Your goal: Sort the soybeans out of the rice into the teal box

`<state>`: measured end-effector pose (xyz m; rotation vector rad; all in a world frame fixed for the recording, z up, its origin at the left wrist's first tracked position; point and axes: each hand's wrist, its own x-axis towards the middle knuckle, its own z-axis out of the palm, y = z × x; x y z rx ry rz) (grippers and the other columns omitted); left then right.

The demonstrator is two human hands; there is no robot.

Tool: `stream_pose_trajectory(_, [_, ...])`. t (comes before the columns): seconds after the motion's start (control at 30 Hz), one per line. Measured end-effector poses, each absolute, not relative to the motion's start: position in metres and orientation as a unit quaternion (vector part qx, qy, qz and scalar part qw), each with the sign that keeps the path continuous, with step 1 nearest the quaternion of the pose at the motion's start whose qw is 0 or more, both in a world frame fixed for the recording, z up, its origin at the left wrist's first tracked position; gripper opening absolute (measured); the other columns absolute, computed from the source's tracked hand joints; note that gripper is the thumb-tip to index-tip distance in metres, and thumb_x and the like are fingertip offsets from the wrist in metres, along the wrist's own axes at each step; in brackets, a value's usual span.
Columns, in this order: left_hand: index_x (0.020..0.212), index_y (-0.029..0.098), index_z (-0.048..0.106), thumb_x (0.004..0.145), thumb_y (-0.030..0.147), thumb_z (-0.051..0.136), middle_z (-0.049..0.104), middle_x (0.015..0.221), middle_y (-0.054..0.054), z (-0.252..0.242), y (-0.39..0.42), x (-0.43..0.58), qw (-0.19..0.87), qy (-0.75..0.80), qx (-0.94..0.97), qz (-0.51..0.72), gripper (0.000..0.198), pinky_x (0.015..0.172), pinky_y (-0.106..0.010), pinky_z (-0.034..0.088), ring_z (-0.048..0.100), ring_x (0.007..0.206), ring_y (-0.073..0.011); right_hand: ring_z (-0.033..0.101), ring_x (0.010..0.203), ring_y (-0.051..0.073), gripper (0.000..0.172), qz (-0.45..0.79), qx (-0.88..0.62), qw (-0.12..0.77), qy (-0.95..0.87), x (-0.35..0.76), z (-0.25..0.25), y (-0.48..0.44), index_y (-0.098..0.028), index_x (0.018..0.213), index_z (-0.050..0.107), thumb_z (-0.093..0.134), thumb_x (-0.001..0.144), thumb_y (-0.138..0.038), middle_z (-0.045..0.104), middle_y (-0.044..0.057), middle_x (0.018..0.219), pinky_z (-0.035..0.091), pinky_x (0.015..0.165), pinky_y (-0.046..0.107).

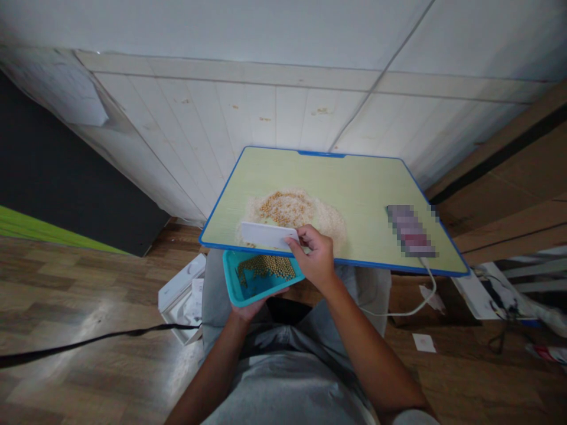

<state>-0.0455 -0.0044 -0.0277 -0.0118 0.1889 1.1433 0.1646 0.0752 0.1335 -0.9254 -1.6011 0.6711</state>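
— What's going on at that little table?

— The person sits with a blue-rimmed lap table [363, 183] across the knees. On it lies a pile of pale grain mixed with yellow beans [292, 209], heaped near the front edge.

— And the hands?

— The right hand [315, 257] is pinched on a white card [266, 235], thumb and fingers closed on its right end. The card stands on its long edge at the table's front rim, just before the pile.

— The other one?

— The left hand [252, 308] is cupped under a teal tray [228, 277] and holds it just below the table's front edge, beneath the card. Most of its fingers are hidden by the tray. Loose beans [268, 267] lie inside, soybeans I'd say, though it's hard to be sure from here.

— Anything else on the table?

— A blurred phone-like device [410, 230] at the right side, well apart from the pile, with a white cable [425, 295] trailing off the edge. An open white box [181, 289] sits on the wooden floor, left of the knees.
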Motion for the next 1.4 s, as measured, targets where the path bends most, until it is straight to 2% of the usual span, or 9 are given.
stream_pose_trajectory(0.13, [0.174, 0.038, 0.033, 0.105, 0.074, 0.033, 0.020, 0.186, -0.004, -0.023, -0.005, -0.045, 0.834, 0.095, -0.026, 0.544, 0.078, 0.124, -0.086, -0.004, -0.009, 0.171, -0.0412, 0.051, 0.058, 0.012, 0.028, 0.291, -0.388, 0.552, -0.678, 0.163, 0.136, 0.075, -0.024, 0.076, 0.058, 0.070, 0.096, -0.039, 0.057, -0.004, 0.065, 0.045, 0.058, 0.024])
stream_pose_trajectory(0.3, [0.174, 0.038, 0.034, 0.104, 0.076, 0.036, 0.014, 0.187, -0.004, -0.026, -0.006, -0.044, 0.830, 0.103, -0.029, 0.548, 0.079, 0.125, -0.086, -0.003, -0.008, 0.171, -0.0439, 0.055, 0.059, 0.012, 0.026, 0.299, -0.380, 0.545, -0.685, 0.161, 0.137, 0.075, -0.024, 0.077, 0.060, 0.069, 0.096, -0.038, 0.060, -0.003, 0.067, 0.046, 0.058, 0.024])
stream_pose_trajectory(0.4, [0.174, 0.039, 0.034, 0.104, 0.078, 0.035, 0.016, 0.187, -0.004, -0.028, -0.005, -0.044, 0.832, 0.104, -0.019, 0.545, 0.080, 0.125, -0.086, -0.002, -0.009, 0.171, -0.0433, 0.053, 0.058, 0.012, 0.028, 0.289, -0.386, 0.551, -0.681, 0.161, 0.137, 0.075, -0.024, 0.077, 0.059, 0.068, 0.097, -0.041, 0.059, -0.003, 0.067, 0.047, 0.059, 0.024])
stream_pose_trajectory(0.57, [0.175, 0.041, 0.027, 0.104, 0.078, 0.030, 0.019, 0.186, -0.003, -0.023, -0.005, -0.044, 0.835, 0.099, -0.017, 0.541, 0.080, 0.125, -0.085, -0.004, -0.008, 0.172, -0.0389, 0.051, 0.058, 0.012, 0.029, 0.282, -0.385, 0.554, -0.682, 0.161, 0.137, 0.077, -0.025, 0.076, 0.058, 0.068, 0.098, -0.041, 0.058, -0.004, 0.066, 0.048, 0.059, 0.024])
stream_pose_trajectory(0.7, [0.178, 0.039, 0.015, 0.104, 0.079, 0.028, 0.018, 0.187, -0.004, -0.011, -0.005, -0.040, 0.821, 0.132, -0.064, 0.552, 0.084, 0.123, -0.087, -0.006, -0.008, 0.171, -0.0415, 0.051, 0.058, 0.012, 0.028, 0.286, -0.383, 0.549, -0.686, 0.161, 0.137, 0.078, -0.025, 0.076, 0.058, 0.068, 0.098, -0.039, 0.058, -0.004, 0.066, 0.047, 0.059, 0.024])
stream_pose_trajectory(0.8, [0.178, 0.037, 0.014, 0.104, 0.079, 0.026, 0.017, 0.187, -0.005, -0.006, -0.004, -0.038, 0.814, 0.147, -0.092, 0.554, 0.086, 0.123, -0.086, -0.009, -0.007, 0.172, -0.0429, 0.051, 0.058, 0.012, 0.026, 0.289, -0.375, 0.552, -0.686, 0.162, 0.136, 0.078, -0.024, 0.076, 0.058, 0.069, 0.097, -0.036, 0.057, -0.004, 0.067, 0.045, 0.059, 0.024])
stream_pose_trajectory(1.0, [0.177, 0.039, 0.021, 0.105, 0.076, 0.030, 0.016, 0.187, -0.003, -0.015, -0.004, -0.041, 0.821, 0.124, -0.078, 0.552, 0.081, 0.123, -0.087, -0.008, -0.006, 0.171, -0.0438, 0.052, 0.058, 0.012, 0.026, 0.287, -0.371, 0.548, -0.693, 0.164, 0.136, 0.077, -0.024, 0.077, 0.059, 0.070, 0.097, -0.035, 0.058, -0.004, 0.067, 0.045, 0.059, 0.024])
stream_pose_trajectory(1.23, [0.172, 0.035, 0.040, 0.105, 0.076, 0.034, 0.016, 0.186, -0.003, -0.028, -0.006, -0.045, 0.835, 0.090, -0.032, 0.542, 0.079, 0.123, -0.083, -0.014, -0.012, 0.170, -0.0420, 0.056, 0.060, 0.011, 0.023, 0.283, -0.357, 0.551, -0.699, 0.165, 0.139, 0.075, -0.023, 0.079, 0.062, 0.070, 0.098, -0.032, 0.060, -0.004, 0.068, 0.044, 0.059, 0.023])
stream_pose_trajectory(1.4, [0.163, 0.032, 0.056, 0.104, 0.079, 0.032, 0.023, 0.183, -0.003, -0.032, -0.005, -0.046, 0.847, 0.060, 0.013, 0.528, 0.079, 0.122, -0.081, -0.020, -0.013, 0.170, -0.0390, 0.057, 0.060, 0.012, 0.022, 0.262, -0.354, 0.548, -0.711, 0.166, 0.139, 0.076, -0.023, 0.079, 0.062, 0.070, 0.098, -0.031, 0.060, -0.004, 0.068, 0.045, 0.059, 0.023])
